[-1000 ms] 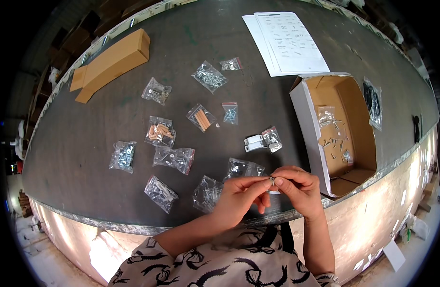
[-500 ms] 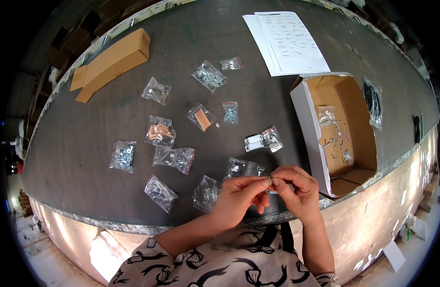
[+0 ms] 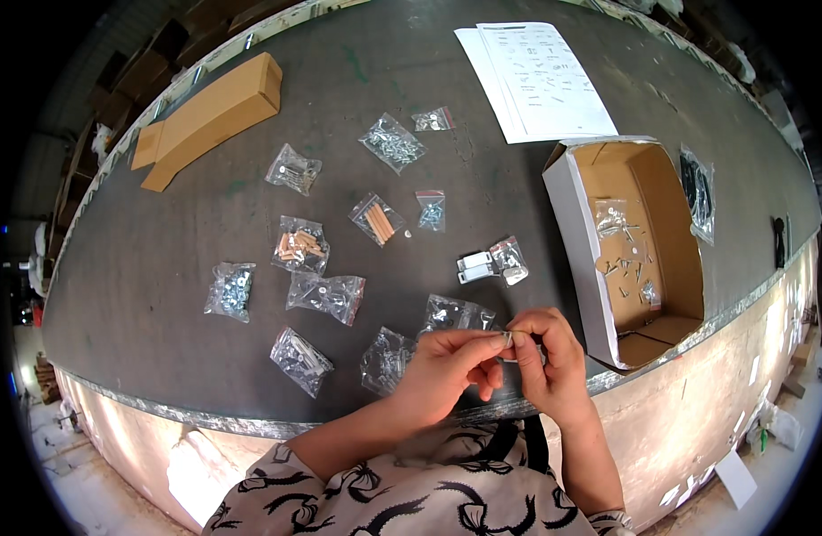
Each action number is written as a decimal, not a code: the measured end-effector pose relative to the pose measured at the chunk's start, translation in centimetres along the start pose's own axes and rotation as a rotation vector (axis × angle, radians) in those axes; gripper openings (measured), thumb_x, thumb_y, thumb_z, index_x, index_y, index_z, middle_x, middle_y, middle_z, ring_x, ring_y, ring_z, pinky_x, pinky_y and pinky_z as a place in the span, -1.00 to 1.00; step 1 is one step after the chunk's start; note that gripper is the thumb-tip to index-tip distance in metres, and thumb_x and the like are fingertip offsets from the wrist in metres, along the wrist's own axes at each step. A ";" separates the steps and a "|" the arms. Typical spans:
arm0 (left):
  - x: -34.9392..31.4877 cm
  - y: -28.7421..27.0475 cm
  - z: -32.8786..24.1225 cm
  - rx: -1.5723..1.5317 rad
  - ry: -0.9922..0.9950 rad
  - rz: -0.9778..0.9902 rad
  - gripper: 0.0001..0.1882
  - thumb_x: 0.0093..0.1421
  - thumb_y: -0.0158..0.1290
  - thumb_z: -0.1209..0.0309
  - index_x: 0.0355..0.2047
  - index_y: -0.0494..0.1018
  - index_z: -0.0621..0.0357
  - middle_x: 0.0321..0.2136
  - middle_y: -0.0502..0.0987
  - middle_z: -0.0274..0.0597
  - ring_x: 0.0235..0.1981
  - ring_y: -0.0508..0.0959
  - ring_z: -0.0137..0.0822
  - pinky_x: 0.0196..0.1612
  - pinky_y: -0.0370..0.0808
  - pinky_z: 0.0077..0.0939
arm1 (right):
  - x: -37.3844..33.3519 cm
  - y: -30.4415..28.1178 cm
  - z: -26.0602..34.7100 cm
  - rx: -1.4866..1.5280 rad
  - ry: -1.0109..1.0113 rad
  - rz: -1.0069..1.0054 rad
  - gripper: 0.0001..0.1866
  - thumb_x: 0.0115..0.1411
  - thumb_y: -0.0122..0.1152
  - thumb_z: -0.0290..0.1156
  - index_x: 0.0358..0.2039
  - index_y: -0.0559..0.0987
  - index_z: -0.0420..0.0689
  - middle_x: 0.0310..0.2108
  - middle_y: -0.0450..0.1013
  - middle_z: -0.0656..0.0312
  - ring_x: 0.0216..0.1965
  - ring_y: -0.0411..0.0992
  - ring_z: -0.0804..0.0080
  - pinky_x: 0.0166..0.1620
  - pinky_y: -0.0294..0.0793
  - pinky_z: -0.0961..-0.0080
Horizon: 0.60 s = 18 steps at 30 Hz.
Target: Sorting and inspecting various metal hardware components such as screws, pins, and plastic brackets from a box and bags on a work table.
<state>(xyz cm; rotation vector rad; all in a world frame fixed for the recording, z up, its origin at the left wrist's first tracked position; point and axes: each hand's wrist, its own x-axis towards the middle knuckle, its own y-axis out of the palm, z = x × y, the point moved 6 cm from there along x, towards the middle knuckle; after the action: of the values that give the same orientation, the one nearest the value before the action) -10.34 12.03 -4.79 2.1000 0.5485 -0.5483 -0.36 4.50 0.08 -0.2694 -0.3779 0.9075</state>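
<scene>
My left hand (image 3: 448,370) and my right hand (image 3: 552,364) meet above the table's near edge, thumb and forefinger of each pinched together. Between the fingertips there is something tiny and pale, too small to name. A clear bag of small parts (image 3: 459,313) lies just beyond the fingers. Left of my left hand, another clear bag with metal hardware (image 3: 386,359) touches the hand's outline. Part of a white piece beneath the right fingers is mostly hidden.
An open cardboard box (image 3: 590,259) with loose screws stands at the right. Several small bags, one with wooden dowels (image 3: 301,245), are spread over the dark table (image 3: 161,277). White catches (image 3: 475,267), printed sheets (image 3: 545,85) and a folded carton (image 3: 216,112) lie farther off.
My right hand has turned slightly, its fingers shifting upright against the left fingertips. My left hand stays almost where it was. The bags and box have not moved.
</scene>
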 end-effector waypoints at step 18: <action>0.0 0.0 -0.3 -0.019 0.008 0.020 -0.81 0.22 -0.05 0.45 -0.30 0.53 0.28 -0.38 0.55 -0.13 -0.61 0.46 -0.38 -0.63 0.35 -0.59 | 0.2 0.1 0.3 0.062 0.009 0.024 -0.94 0.14 0.05 -0.62 -0.34 0.41 -0.24 -0.35 0.38 0.10 -0.36 0.41 0.31 -0.35 0.46 0.52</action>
<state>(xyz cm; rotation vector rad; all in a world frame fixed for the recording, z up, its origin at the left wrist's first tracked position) -10.31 12.28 -4.60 2.0883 0.5344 -0.5216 -0.42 4.72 0.32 -0.2210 -0.3383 0.9396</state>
